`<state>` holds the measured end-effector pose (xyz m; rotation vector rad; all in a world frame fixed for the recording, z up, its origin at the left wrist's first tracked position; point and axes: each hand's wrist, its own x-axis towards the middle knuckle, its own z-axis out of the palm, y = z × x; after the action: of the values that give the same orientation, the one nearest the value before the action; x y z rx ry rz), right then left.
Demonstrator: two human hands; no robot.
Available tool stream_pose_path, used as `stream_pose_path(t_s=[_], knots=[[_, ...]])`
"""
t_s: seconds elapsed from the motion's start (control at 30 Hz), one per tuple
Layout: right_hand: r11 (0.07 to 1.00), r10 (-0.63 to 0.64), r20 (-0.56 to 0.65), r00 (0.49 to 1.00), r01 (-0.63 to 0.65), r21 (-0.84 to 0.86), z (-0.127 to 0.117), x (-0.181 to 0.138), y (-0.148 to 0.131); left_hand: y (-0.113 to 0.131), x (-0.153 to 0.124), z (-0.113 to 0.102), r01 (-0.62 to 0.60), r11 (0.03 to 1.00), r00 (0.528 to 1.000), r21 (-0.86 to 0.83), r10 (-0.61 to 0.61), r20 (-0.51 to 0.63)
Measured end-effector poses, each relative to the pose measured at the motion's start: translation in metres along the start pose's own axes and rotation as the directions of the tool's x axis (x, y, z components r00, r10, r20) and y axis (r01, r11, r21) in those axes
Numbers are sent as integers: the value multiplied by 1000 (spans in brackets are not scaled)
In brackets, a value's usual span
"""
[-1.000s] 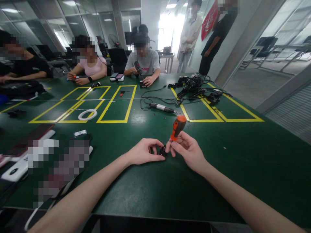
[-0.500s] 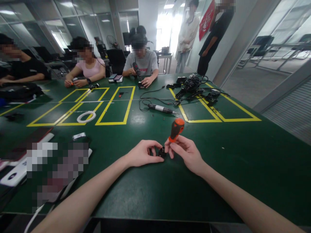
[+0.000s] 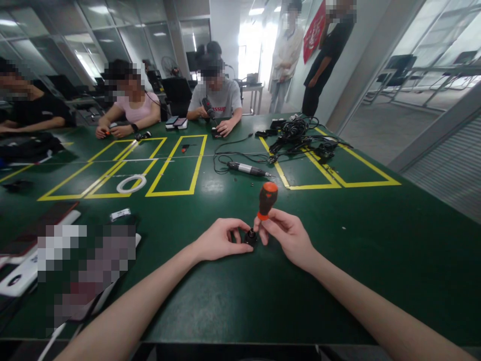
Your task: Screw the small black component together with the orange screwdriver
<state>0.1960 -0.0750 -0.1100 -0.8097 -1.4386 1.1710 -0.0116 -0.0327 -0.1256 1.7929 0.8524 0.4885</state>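
Observation:
Between the thumb and fingers of my left hand (image 3: 221,239) is a small black round part (image 3: 250,237) with a raised collar, resting on the green table (image 3: 210,306). My right hand (image 3: 291,234) is closed round the lower end of a screwdriver (image 3: 268,200) with an orange and dark grey handle. The handle points up, nearly upright, just right of the black part. My fingers hide the screwdriver's shaft and tip, so I cannot tell whether it touches the part.
Beyond my hands lies an electric screwdriver (image 3: 248,169) with its cord, near tangled black cables (image 3: 295,131). A white tape ring (image 3: 131,184) lies on yellow-taped outlines. Phones (image 3: 99,271) are at left. Across the table a person (image 3: 216,98) works with a drill.
The screwdriver handle has tipped slightly left and stands more upright. My left hand stays at the black part. The whole view has shifted a little.

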Motion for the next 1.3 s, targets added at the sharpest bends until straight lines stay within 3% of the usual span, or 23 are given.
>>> stream_pose_path(t_s=[0.17, 0.47, 0.8, 1.3], knots=[[999, -28, 1, 1000, 28, 42, 0, -2, 0, 1, 0, 0, -9, 1000, 1000, 8, 9, 8], [999, 14, 16, 1000, -13, -34, 0, 0, -7, 2, 0, 0, -28, 999, 1000, 24, 27, 10], [991, -12, -49, 999, 5, -137, 1, -1, -14, 6, 1, 1, -68, 997, 998, 40, 67, 7], [994, -9, -46, 999, 4, -105, -1, -1, -10, 6, 1, 1, -72, 996, 997, 46, 72, -1]])
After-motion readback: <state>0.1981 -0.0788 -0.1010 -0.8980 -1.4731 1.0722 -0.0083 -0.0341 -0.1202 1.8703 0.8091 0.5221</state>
